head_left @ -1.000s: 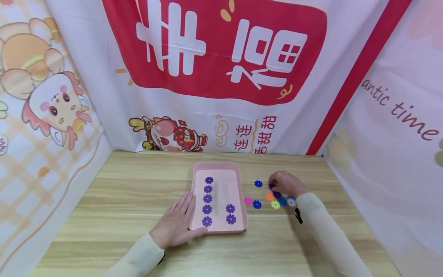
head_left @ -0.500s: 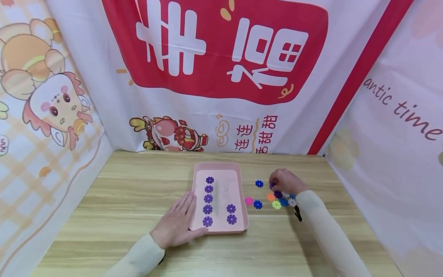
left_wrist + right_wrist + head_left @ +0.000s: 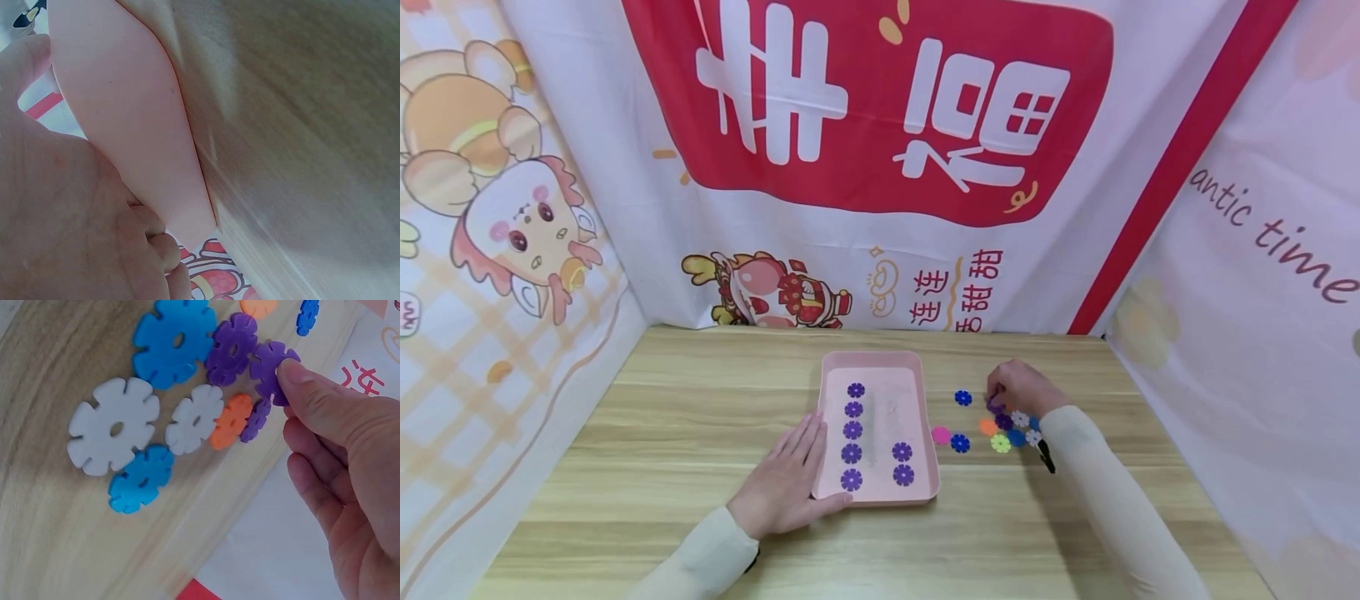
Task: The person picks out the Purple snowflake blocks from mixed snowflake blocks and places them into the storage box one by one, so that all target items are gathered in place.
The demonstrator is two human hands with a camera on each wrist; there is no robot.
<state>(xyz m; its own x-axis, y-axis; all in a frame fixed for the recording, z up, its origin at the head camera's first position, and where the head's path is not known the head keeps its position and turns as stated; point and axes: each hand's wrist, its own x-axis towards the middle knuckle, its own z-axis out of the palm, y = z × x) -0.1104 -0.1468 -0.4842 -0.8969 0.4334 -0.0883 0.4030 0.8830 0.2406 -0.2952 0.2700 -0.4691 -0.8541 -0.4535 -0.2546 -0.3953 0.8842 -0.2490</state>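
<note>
My right hand [image 3: 1024, 388] pinches a purple snowflake disc [image 3: 270, 372] between thumb and index finger, seen closely in the right wrist view. Under and around it lie loose discs: a dark purple disc [image 3: 231, 349], a white disc [image 3: 114, 427], a blue disc [image 3: 175, 342] and an orange disc [image 3: 231, 421]. My left hand [image 3: 781, 479] rests along the left side of a pink tray [image 3: 880, 360], fingers straight, thumb at its near edge. Inside the tray, a column of several purple discs [image 3: 852, 430] runs down the left, and two purple discs [image 3: 902, 452] sit at lower right.
Between tray and pile lie a pink disc [image 3: 941, 436] and two blue discs [image 3: 962, 398]. A yellow-green disc [image 3: 1001, 443] lies at the pile's near side. Printed cloth [image 3: 880, 150] hangs behind the wooden table [image 3: 700, 375] and at both sides.
My right hand has shifted slightly up and right over the pile, with the purple disc in its fingers. The left hand and the tray stay in place.
</note>
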